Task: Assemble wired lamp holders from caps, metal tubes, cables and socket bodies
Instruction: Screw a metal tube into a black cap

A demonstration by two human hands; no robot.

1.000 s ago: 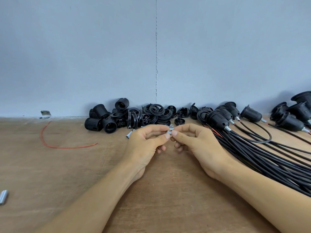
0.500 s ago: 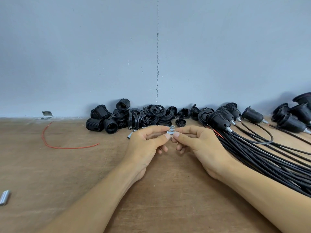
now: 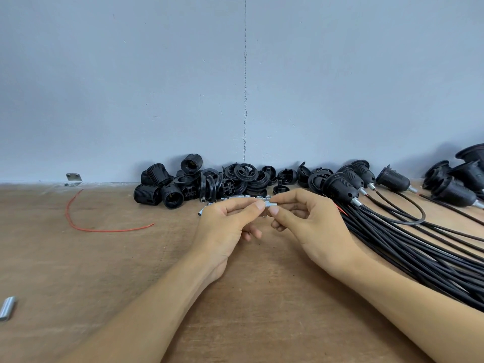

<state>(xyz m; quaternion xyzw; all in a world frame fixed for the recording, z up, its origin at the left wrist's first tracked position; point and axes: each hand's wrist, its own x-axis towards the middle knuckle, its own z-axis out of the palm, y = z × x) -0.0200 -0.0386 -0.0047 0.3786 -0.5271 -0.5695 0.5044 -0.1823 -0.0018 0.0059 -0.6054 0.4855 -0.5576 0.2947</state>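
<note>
The two hands are together over the middle of the wooden table (image 3: 78,271), a little in front of the parts at the far edge. The left hand (image 3: 226,226) and the right hand (image 3: 314,224) both pinch one short metal tube (image 3: 270,204) between thumb and forefinger, so each hand is closed on it and the fingertips of both almost meet. The tube is lifted above the table and it lies nearly level. Its long axis goes from left to right, with one end toward each hand; most of it is covered by the fingers and I cannot tell if the ends differ. The right hand seems to cover more of it, and the left hand has only the left end. For the coming move I think the important relation is this: the cables (image 3: 408,247) lie in a bundle at the right, just beside the right wrist, and they run from near right to far left, so the right hand is nearer to them. The tube's right end already points to this side. The black caps (image 3: 243,174) and the socket bodies (image 3: 148,193) are piled by the wall (image 3: 157,87), beyond the hands and more to the left. A row of spare tubes (image 3: 243,198) lies just behind the fingers. Finished lamp holders (image 3: 340,188) sit at the far ends of the cables.
</note>
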